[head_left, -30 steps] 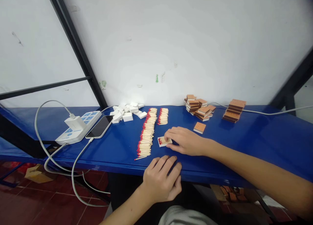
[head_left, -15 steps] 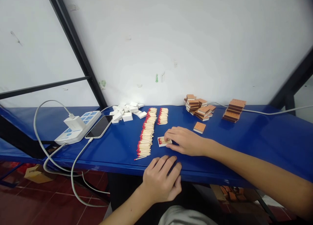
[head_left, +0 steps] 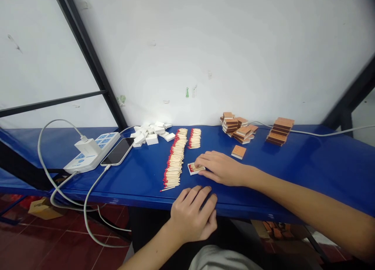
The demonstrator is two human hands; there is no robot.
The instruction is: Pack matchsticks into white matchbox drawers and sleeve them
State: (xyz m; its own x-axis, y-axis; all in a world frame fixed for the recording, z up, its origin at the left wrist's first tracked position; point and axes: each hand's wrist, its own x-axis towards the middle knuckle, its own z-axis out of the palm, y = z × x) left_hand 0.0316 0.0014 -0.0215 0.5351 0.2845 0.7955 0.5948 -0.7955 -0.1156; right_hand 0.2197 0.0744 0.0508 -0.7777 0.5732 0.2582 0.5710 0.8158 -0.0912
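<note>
Right hand (head_left: 219, 168) palm-down, farther forward, left hand (head_left: 193, 214) loosely curled, nearer

Bright wall (head_left: 249, 55), dim floor (head_left: 38, 242), faint sheen on tabletop (head_left: 310, 164), darkened upper-right corner.

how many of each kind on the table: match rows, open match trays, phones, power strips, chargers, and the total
Match rows: 2
Open match tray: 1
Phone: 1
Power strip: 1
Charger: 1
Total: 6
</note>
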